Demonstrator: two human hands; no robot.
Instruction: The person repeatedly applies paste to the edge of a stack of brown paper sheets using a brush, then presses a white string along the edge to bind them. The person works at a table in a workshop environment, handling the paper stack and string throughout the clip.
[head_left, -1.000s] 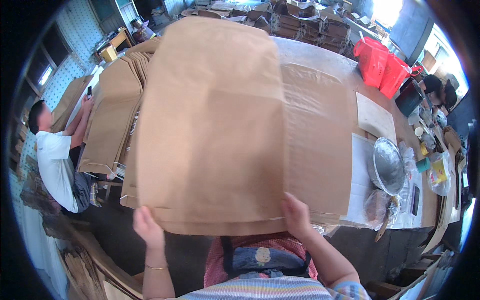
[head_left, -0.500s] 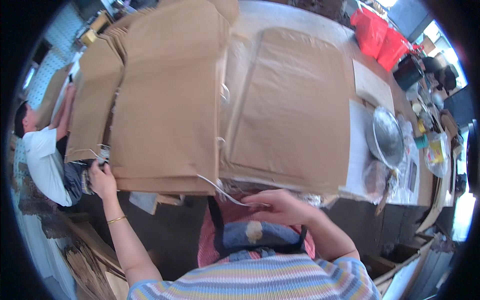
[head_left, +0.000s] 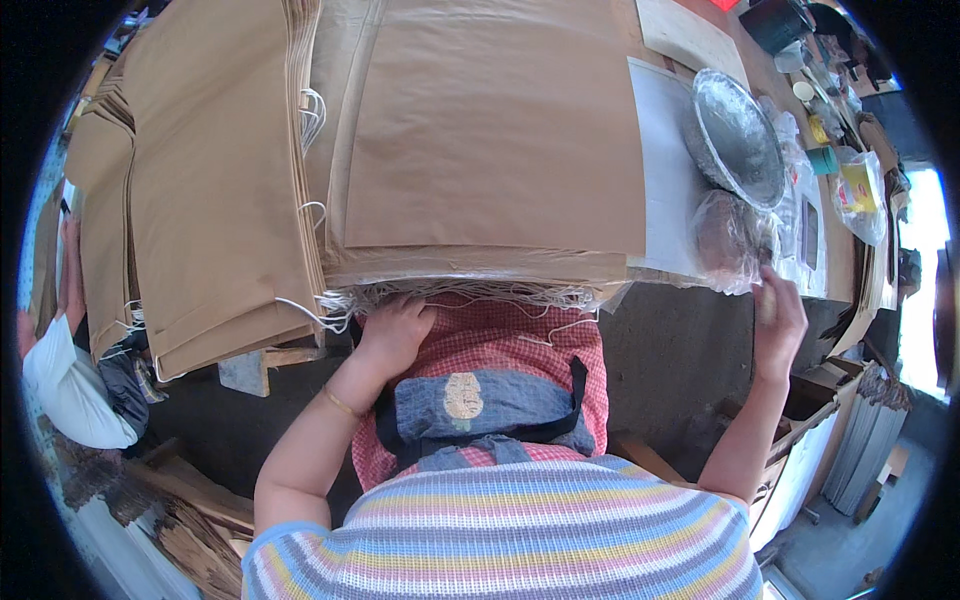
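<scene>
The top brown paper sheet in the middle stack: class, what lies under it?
Under the top sheet, more sheet edges and white strings show by the left hand. Deeper layers are covered.

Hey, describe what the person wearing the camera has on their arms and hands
Both forearms are bare, with no gloves on the left hand or the right hand. A thin gold-coloured bangle circles the left wrist. The short sleeves belong to a knitted top with horizontal pastel stripes in pink, yellow, blue and grey. No rings or watch can be made out.
</scene>
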